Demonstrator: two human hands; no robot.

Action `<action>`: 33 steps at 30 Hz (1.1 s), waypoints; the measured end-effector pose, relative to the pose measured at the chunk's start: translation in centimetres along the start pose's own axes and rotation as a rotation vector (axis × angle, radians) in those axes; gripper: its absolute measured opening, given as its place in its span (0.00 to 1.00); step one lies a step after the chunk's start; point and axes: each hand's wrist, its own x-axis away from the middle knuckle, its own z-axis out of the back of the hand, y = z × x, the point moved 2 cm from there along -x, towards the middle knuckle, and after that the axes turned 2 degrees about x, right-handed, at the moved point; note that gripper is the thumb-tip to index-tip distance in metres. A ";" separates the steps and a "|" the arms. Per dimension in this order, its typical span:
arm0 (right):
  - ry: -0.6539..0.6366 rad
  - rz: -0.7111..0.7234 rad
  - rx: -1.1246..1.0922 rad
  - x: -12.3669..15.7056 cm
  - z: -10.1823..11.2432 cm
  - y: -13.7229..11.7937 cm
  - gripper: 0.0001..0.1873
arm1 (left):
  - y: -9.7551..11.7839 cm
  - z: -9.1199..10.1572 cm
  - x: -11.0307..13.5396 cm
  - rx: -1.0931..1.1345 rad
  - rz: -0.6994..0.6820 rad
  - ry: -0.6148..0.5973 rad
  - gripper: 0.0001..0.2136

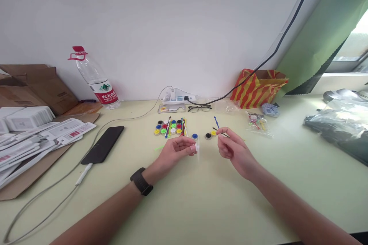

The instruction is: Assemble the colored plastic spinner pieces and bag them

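My left hand (176, 150) is closed in a pinch on a small white piece (196, 148) above the pale green table (201, 199). My right hand (231, 149) pinches a thin black stick (222, 133) just right of a black cap (208, 136) and a yellow cap (213, 133). A blue cap (194, 136) lies between the hands. A blue stick (216, 121) lies behind them. Farther back sits a cluster of coloured caps and sticks (171, 126). A dark watch is on my left wrist.
A black phone (102, 144) with a white cable lies at the left, beside white cards on cardboard (34, 134) and a water bottle (96, 78). A power strip (178, 97), glasses (199, 108), a striped bag (257, 86) and plastic bags (339, 122) line the back and right.
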 end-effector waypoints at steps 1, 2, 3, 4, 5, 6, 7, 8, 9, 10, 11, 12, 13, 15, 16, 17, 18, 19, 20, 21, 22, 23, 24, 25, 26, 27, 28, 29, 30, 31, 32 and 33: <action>0.032 0.007 0.020 -0.2 0.3 0.0 0.15 | 0.0 0.0 0.0 0.009 0.005 0.007 0.14; 0.068 0.014 0.040 -0.4 0.7 0.1 0.15 | 0.0 0.1 0.0 0.023 0.012 0.015 0.14; 0.105 0.026 0.060 -0.8 1.1 0.1 0.16 | 0.0 0.2 0.0 0.044 0.022 0.024 0.15; 0.141 0.044 0.080 -1.1 1.8 0.0 0.16 | 0.0 0.3 0.0 0.069 0.033 0.033 0.15; 0.175 0.069 0.102 -1.5 2.5 0.0 0.17 | 0.1 0.3 0.0 0.095 0.045 0.040 0.15; 0.206 0.099 0.131 -1.9 3.3 0.0 0.17 | 0.1 0.4 0.0 0.122 0.057 0.047 0.15; 0.239 0.134 0.175 -2.4 4.1 -0.1 0.17 | 0.2 0.5 0.0 0.148 0.066 0.053 0.16; 0.277 0.174 0.238 -2.8 5.0 -0.1 0.17 | 0.2 0.5 0.0 0.174 0.072 0.057 0.16; 0.317 0.214 0.330 -3.2 5.9 -0.1 0.16 | 0.3 0.6 0.0 0.198 0.078 0.059 0.15; 0.348 0.248 0.454 -3.6 6.7 0.0 0.15 | 0.3 0.6 0.0 0.220 0.083 0.060 0.15; 0.369 0.284 0.596 -3.9 7.4 0.1 0.14 | 0.3 0.7 0.0 0.240 0.090 0.063 0.15; 0.373 0.317 0.733 -4.2 7.9 0.3 0.13 | 0.3 0.7 0.0 0.258 0.098 0.062 0.15; 0.365 0.349 0.857 -4.4 8.2 0.5 0.11 | 0.3 0.8 0.0 0.275 0.107 0.062 0.15; 0.315 0.393 1.035 -4.7 8.4 1.2 0.10 | 0.3 0.9 -0.1 0.319 0.120 0.070 0.14; 0.278 0.403 1.091 -4.8 8.3 1.5 0.11 | 0.3 0.9 -0.2 0.351 0.130 0.073 0.15; 0.240 0.404 1.132 -4.8 8.2 1.8 0.12 | 0.3 1.0 -0.2 0.387 0.144 0.073 0.17; 0.203 0.399 1.162 -4.8 8.0 2.1 0.12 | 0.4 1.0 -0.3 0.422 0.160 0.069 0.20; 0.174 0.393 1.184 -4.8 7.8 2.4 0.13 | 0.5 1.0 -0.3 0.453 0.174 0.065 0.24; 0.155 0.387 1.201 -4.8 7.6 2.5 0.13 | 0.5 1.0 -0.3 0.473 0.184 0.056 0.27; 0.146 0.384 1.212 -4.8 7.5 2.6 0.13 | 0.6 1.1 -0.3 0.482 0.188 0.047 0.29; 0.144 0.383 1.218 -4.7 7.4 2.7 0.13 | 0.6 1.1 -0.2 0.481 0.186 0.038 0.29; 0.147 0.384 1.222 -4.7 7.4 2.7 0.12 | 0.7 1.0 -0.2 0.475 0.182 0.027 0.28; 0.150 0.386 1.224 -4.7 7.4 2.6 0.10 | 0.7 1.0 -0.2 0.468 0.178 0.015 0.27; 0.153 0.389 1.226 -4.8 7.4 2.6 0.09 | 0.7 0.9 -0.1 0.460 0.175 0.004 0.26; 0.153 0.393 1.227 -4.8 7.5 2.5 0.09 | 0.7 0.9 -0.1 0.452 0.172 -0.004 0.25; 0.153 0.398 1.227 -4.8 7.5 2.5 0.08 | 0.7 0.8 -0.1 0.445 0.167 -0.006 0.24; 0.154 0.404 1.225 -4.8 7.5 2.5 0.07 | 0.7 0.8 0.0 0.438 0.161 -0.003 0.23; 0.156 0.411 1.221 -4.7 7.5 2.4 0.07 | 0.7 0.7 0.0 0.430 0.154 0.001 0.22; 0.160 0.417 1.215 -4.7 7.4 2.4 0.06 | 0.7 0.7 0.0 0.420 0.146 0.003 0.21; 0.166 0.422 1.207 -4.6 7.4 2.3 0.06 | 0.7 0.6 0.0 0.408 0.138 0.001 0.19; 0.174 0.424 1.197 -4.6 7.3 2.3 0.05 | 0.7 0.6 0.0 0.394 0.130 -0.001 0.18; 0.183 0.423 1.185 -4.5 7.2 2.2 0.05 | 0.6 0.6 -0.1 0.376 0.126 -0.002 0.16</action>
